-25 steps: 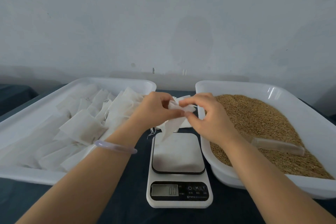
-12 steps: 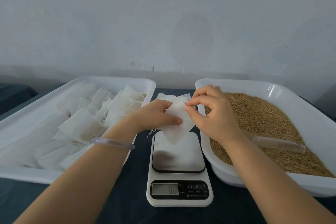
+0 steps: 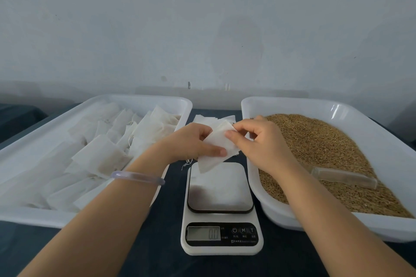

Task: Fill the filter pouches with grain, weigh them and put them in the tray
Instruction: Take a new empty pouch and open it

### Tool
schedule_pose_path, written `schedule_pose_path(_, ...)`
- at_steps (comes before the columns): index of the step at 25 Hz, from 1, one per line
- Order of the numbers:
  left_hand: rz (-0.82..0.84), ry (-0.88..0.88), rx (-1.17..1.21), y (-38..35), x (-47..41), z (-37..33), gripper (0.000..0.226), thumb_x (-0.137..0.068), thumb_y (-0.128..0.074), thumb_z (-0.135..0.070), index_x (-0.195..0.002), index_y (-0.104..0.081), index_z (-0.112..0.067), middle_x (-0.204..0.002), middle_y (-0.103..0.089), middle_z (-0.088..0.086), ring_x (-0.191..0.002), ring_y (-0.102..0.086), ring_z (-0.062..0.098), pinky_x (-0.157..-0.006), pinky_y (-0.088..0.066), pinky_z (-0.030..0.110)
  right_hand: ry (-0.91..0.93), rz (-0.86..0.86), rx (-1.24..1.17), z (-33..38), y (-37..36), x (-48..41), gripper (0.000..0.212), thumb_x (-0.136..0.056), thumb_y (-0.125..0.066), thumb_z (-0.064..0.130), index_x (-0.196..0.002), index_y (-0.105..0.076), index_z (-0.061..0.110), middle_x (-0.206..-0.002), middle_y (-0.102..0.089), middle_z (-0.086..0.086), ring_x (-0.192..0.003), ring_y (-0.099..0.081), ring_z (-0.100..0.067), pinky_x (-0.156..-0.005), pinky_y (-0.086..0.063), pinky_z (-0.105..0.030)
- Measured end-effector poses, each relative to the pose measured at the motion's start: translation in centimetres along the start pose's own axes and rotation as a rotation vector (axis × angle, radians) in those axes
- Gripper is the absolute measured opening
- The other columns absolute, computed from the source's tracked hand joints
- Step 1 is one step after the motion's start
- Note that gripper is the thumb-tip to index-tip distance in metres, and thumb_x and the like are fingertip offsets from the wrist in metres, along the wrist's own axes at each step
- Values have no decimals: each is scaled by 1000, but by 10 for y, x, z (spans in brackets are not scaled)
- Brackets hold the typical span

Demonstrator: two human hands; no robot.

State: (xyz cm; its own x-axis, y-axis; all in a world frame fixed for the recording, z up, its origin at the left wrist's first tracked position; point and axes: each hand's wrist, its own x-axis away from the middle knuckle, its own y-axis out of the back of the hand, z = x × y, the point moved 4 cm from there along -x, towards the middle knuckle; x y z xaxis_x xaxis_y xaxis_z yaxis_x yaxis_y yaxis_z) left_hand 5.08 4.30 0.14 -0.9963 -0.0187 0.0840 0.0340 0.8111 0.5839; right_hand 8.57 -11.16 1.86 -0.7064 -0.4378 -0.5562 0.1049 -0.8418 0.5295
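Note:
Both hands hold one flat white filter pouch (image 3: 216,150) in the air just above the far edge of the kitchen scale (image 3: 220,189). My left hand (image 3: 189,141) grips its lower left side with the thumb laid across it. My right hand (image 3: 258,139) pinches its upper right corner. The scale's platform carries nothing and its display (image 3: 203,233) reads zero. A white tray (image 3: 139,101) on the left holds several filled pouches. The white tray (image 3: 292,105) on the right is heaped with brown grain (image 3: 319,146).
A clear plastic scoop (image 3: 344,177) lies on the grain near the tray's front. A small stack of empty pouches (image 3: 202,118) sits on the dark table between the trays, behind the scale. A pale wall stands close behind the trays.
The pouch, first bunched between both hands, has been spread flat. Both hands have shifted slightly toward me and hold it over the scale's far edge.

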Motion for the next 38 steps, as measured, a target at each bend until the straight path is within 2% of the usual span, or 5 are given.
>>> schedule_pose_path(13,400,24,740,1,15,-7,59,-41,-95,-36,-84,-66,-10,-60,-56,-1,-45,-50,7,-41,-43,17,-2,412,-720,4,-2,4,39,-72,-74,47,-95,-75,16,-109,-70,-3,-107,-61,-23,-96,-47,-35)
schedule_pose_path(18,-36,-139,667,22,9,-11,34,-77,-62,-34,-105,-65,-15,-104,-66,6,-95,-64,18,-81,-49,29,-19,400,-330,4,-2,4,45,-79,-73,22,-122,-61,24,-99,-69,13,-80,-52,3,-83,-41,-33)
schedule_pose_path(22,-231,-281,-64,17,14,-20,80,-62,-85,-39,-131,-47,-27,-123,-55,-15,-115,-49,-3,-95,-38,16,-92,446,-91,-4,-11,8,66,-80,-70,16,-139,-44,28,-101,-64,15,-85,-54,12,-90,-40,-25)
schedule_pose_path(30,-185,-154,-444,-2,5,-11,68,-66,-81,-33,-119,-37,-30,-86,-46,-19,-71,-49,-2,-52,-34,12,-107,485,-173,-5,-13,11,70,-71,-48,15,-137,-45,36,-100,-71,16,-96,-62,-18,-74,-41,-26)
schedule_pose_path(38,-203,-116,-234,7,4,-7,54,-66,-82,-31,-108,-50,-23,-88,-50,-15,-79,-50,2,-60,-37,18,-233,152,-76,-31,48,0,43,-88,-55,10,-116,-57,43,-103,-67,26,-94,-66,-15,-82,-54,-26)
